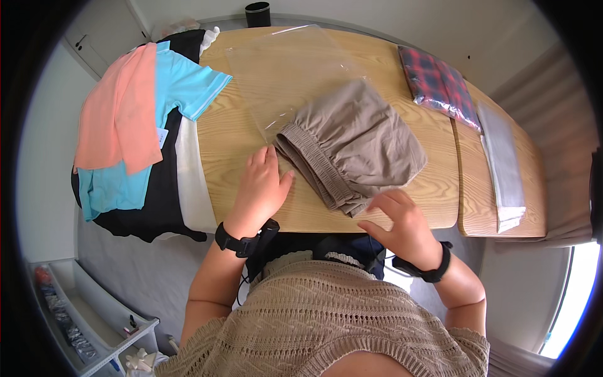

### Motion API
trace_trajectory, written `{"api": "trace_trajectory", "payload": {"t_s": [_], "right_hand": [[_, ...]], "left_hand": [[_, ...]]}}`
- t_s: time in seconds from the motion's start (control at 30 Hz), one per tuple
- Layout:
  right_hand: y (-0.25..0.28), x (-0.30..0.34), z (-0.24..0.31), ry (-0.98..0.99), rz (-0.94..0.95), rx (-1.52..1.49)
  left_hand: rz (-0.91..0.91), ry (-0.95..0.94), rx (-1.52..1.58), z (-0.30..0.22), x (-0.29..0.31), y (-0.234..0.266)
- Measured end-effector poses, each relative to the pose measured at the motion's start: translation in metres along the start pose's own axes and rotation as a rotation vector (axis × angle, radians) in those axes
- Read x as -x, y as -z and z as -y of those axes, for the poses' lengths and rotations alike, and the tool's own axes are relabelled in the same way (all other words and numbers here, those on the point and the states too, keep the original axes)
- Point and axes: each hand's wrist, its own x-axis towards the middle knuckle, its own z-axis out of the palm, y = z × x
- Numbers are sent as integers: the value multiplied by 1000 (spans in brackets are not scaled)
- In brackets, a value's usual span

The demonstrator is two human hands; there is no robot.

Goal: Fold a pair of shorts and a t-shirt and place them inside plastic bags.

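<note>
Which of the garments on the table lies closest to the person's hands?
The folded taupe garment with the elastic waistband, at the table's middle. The checked red one lies far right; the coral and blue shirts hang at the left end.

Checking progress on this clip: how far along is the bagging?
Done: folded taupe elastic-waist garment lies on the wooden table. In hand: left hand presses the clear plastic bag; right hand at the fold's edge. Left: garment isn't inside; pink and blue shirts wait unfolded.

One head-worn fisheye view looks steeply down, close over the wooden table [251, 144].
</note>
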Motion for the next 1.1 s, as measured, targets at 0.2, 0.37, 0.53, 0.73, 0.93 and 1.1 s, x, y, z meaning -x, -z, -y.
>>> {"api": "trace_trajectory", "payload": {"t_s": [0.2,0.37,0.53,0.73,0.93,1.1], "right_hand": [[-44,-68,11,286,23,580],[-52,-81,15,158,241,546],[-47,-95,17,153,303,598],[-42,-113,16,133,206,520],[-30,-145,17,254,26,363],[-43,-164,2,153,314,451]], "left_hand": [[-16,23,-23,-1,1,0],[-70,-49,-5,2,5,-2],[-81,-72,30,0,4,-2],[-53,-30,132,1,0,-4],[-215,-87,153,9,-21,14],[-205,-227,138,23,-70,29]]}}
